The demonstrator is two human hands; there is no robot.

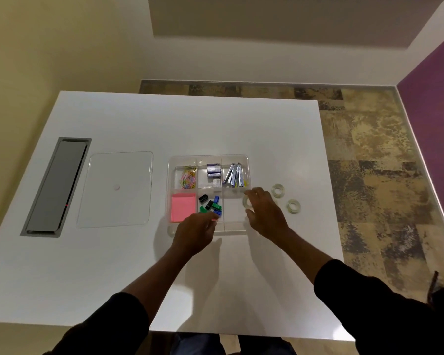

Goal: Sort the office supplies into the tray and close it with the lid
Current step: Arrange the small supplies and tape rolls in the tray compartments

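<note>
Head view: your right hand point(263, 213) pinches a tape roll point(247, 202) over the tray's point(208, 158) near-right compartment; two more rolls point(278, 189) lie on the table point(139, 119) just right of it. Your left hand point(194, 233) is curled at the clips point(212, 204), grip can't tell. Lid point(117, 188) lies left of tray

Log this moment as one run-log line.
right hand: holds tape roll over tray | left hand: at clips | lid: off
</note>
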